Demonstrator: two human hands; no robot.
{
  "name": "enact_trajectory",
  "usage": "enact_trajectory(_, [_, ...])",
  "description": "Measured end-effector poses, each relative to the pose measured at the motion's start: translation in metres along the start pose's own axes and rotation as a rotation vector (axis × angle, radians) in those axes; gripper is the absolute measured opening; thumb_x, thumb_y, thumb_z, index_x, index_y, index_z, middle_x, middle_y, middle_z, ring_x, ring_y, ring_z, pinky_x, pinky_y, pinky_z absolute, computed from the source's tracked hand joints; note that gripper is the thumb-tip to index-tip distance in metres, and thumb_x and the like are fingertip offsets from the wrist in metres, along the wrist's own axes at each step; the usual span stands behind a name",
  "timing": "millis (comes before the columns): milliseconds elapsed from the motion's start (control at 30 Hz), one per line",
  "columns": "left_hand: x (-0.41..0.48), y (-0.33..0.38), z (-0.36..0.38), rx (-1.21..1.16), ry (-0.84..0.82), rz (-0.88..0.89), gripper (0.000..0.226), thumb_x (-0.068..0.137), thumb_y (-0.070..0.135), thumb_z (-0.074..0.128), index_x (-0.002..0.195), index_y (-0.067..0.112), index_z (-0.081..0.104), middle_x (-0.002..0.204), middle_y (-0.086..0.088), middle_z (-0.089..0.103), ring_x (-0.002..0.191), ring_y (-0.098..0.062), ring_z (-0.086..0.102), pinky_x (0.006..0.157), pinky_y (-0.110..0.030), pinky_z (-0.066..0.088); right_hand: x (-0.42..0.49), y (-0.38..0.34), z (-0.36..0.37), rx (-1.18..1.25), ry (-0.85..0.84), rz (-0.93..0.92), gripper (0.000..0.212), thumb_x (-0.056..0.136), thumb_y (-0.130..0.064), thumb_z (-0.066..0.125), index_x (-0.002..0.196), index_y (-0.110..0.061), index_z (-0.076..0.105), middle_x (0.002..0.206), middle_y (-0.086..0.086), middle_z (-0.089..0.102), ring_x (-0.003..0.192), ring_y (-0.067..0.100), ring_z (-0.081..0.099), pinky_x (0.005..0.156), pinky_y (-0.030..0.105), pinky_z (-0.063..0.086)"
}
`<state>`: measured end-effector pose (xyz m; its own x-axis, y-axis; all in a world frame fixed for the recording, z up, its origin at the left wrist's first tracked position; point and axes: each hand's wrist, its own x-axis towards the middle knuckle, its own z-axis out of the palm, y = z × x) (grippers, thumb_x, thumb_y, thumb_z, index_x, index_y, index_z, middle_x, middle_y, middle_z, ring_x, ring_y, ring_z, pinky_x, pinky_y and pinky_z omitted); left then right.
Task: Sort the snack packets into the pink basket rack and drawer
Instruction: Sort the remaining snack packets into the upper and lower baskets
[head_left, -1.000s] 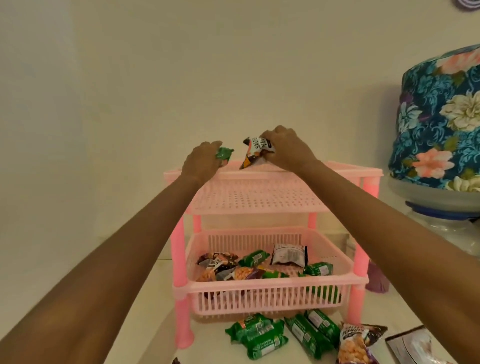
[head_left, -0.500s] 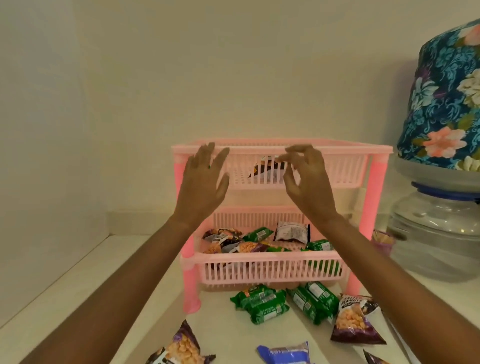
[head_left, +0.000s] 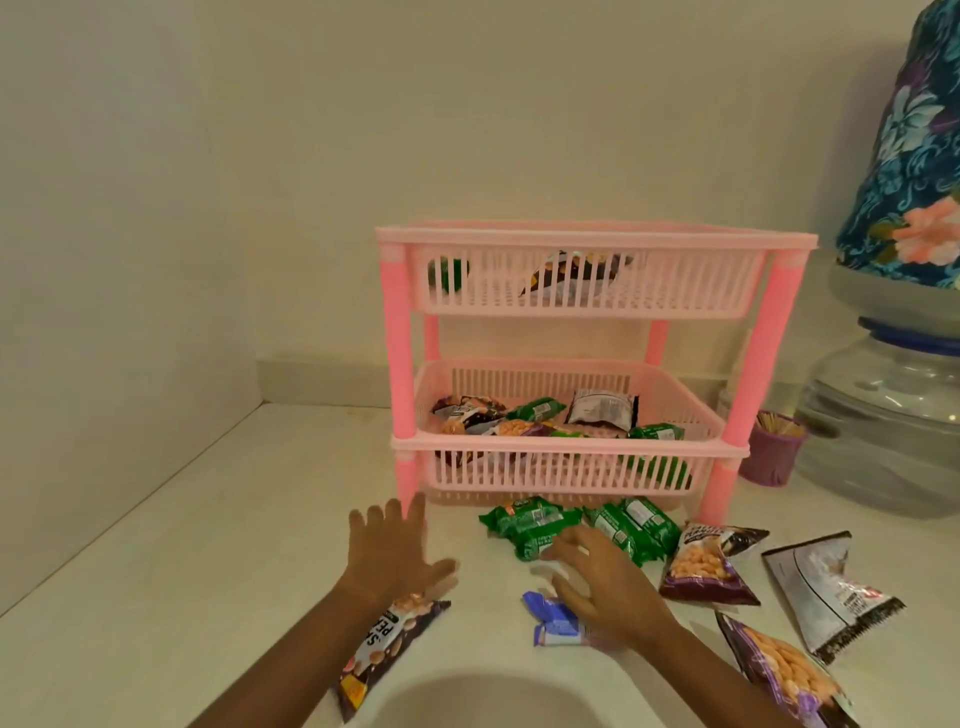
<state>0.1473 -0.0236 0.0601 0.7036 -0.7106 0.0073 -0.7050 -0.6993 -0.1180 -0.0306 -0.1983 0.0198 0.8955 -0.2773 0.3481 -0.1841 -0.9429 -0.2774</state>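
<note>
Snack packets: green ones (head_left: 530, 524) and peanut packs (head_left: 704, 564) loose on the table (head_left: 208, 545) just before the pink basket rack (head_left: 571, 457); more lie in its lower basket, two in the upper basket (head_left: 587, 291). Left hand (head_left: 395, 551) spread wide, empty, above a peanut packet (head_left: 384, 644). Right hand (head_left: 602, 587) open, empty, over a blue packet (head_left: 553, 621).

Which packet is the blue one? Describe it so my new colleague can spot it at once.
Start at the pink basket rack and come forward past the green packets lying in front of it. The blue packet lies on the white counter, partly under the right hand. It is the only blue wrapper; its neighbours are green, purple or dark.
</note>
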Motion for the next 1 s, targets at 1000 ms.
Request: enact_trajectory(1000, [0.020,0.007,-0.123,-0.420,0.385,0.327,0.074,0.075,0.030,0.068,0.135,0.017,0.028,0.115,-0.004,0.058,0.099,-0.023,0.059,0.064,-0.025,0.039,0.056,-0.031,-0.117,0.105,0.458,0.039,0.055,0.076,-0.027,0.070,0.126,-0.014,0.051,0.114,0.004,0.061,0.095,0.016,0.056,0.076,0.026,0.047])
